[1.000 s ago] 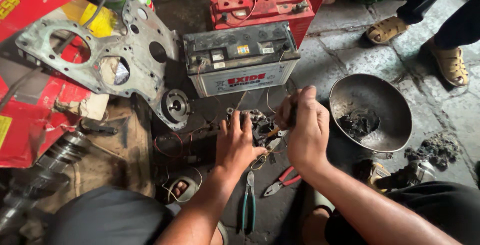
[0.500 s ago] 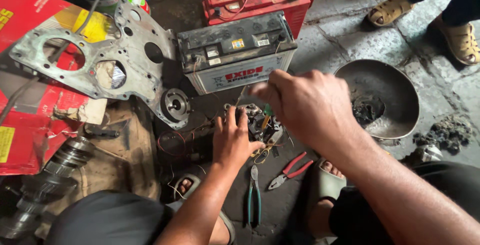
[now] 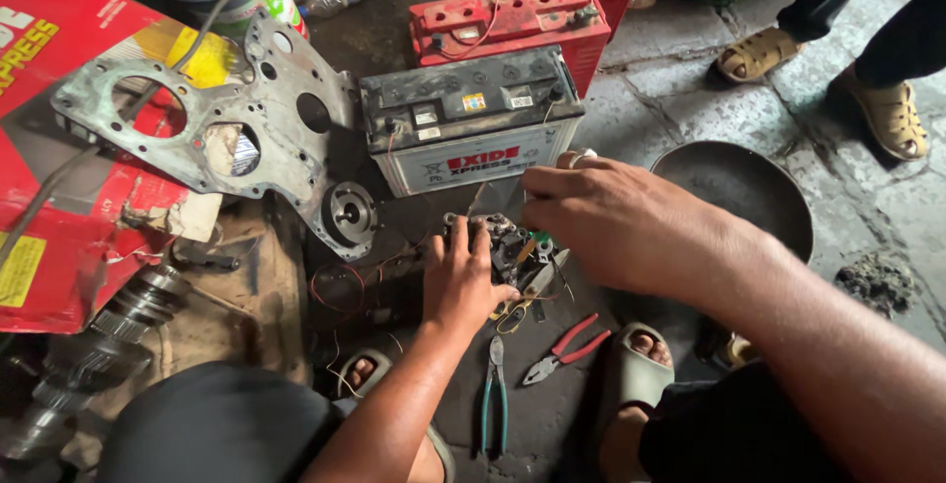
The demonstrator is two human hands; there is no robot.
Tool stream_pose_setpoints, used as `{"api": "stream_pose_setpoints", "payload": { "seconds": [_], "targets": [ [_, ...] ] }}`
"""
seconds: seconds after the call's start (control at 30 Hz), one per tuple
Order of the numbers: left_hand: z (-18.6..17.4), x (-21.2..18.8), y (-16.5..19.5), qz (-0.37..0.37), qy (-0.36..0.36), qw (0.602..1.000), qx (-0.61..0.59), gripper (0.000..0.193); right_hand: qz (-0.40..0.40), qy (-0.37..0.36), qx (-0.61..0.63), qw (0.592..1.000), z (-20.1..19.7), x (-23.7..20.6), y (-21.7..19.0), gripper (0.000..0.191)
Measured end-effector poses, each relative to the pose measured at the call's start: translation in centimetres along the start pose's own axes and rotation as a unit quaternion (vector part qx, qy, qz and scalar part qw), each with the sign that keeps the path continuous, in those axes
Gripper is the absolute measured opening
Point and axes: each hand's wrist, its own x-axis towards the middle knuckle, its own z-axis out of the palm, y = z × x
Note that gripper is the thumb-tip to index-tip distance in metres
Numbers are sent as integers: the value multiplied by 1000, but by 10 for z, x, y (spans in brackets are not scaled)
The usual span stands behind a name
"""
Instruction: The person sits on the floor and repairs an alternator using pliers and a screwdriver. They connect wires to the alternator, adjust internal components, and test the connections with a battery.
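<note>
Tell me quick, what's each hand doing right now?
Left hand: closed, pressing down on the small wired electrical part.
Right hand: fingers curled over that part; contents cannot be told.

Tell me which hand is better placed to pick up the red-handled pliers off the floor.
Right, probably. The right hand hovers free above the small electrical part, while the left hand grips that part. The red-handled pliers lie below the right hand.
</note>
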Motion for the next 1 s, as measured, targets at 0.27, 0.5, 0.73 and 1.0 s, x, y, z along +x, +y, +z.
{"api": "stream_pose_setpoints", "payload": {
  "seconds": [0.27,0.5,0.73,1.0],
  "targets": [
    [-9,1,-4,22,-40,999,14,109,14,92,106,990,-5,3,-5,38],
    [-13,2,-6,20,-59,998,-5,108,150,-25,-7,988,5,5,-4,30],
    [-24,5,-1,10,-80,997,-7,98,-82,73,97,989,5,4,4,67],
    [-52,14,4,158,2,929,-333,57,-31,99,137,985,10,-6,5,49]
  ]
}}
